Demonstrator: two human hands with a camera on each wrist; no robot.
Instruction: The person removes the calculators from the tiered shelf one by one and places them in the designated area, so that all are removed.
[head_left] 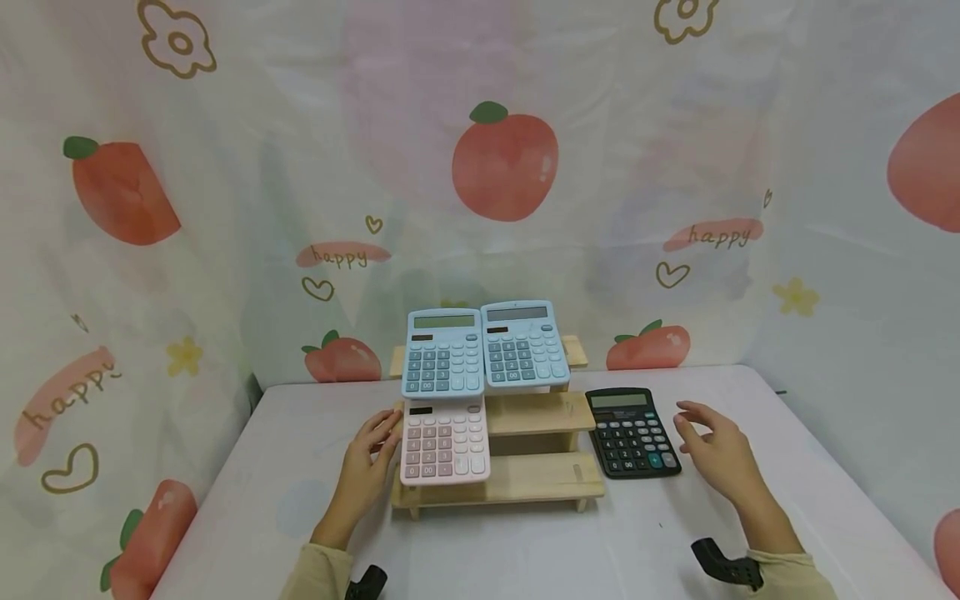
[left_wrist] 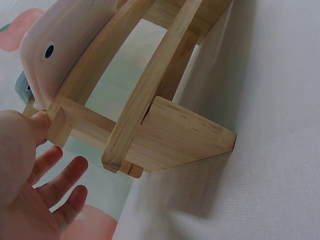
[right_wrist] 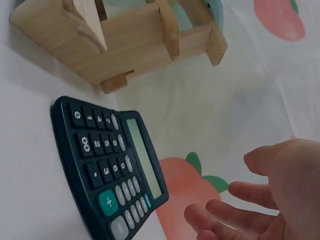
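A three-tier wooden rack (head_left: 540, 477) stands on the table. My left hand (head_left: 367, 462) holds its middle tier by the left end, thumb and index fingertip at the board, other fingers spread below it in the left wrist view. Beside that hand, a pink calculator (head_left: 445, 442) leans on the middle tier, overlapping the bottom one in the head view. Two light blue calculators (head_left: 442, 354) sit side by side on the top tier. To the right of the rack a black calculator (head_left: 633, 433) lies face up. My right hand (head_left: 717, 454) hovers just right of it, fingers loosely bent and holding nothing.
A white cloth covers the table (head_left: 540, 554). Behind it and at both sides hang pale cloth walls (head_left: 592, 275) printed with red fruit, flowers and hearts. Black wrist mounts (head_left: 726, 567) sit by both sleeves.
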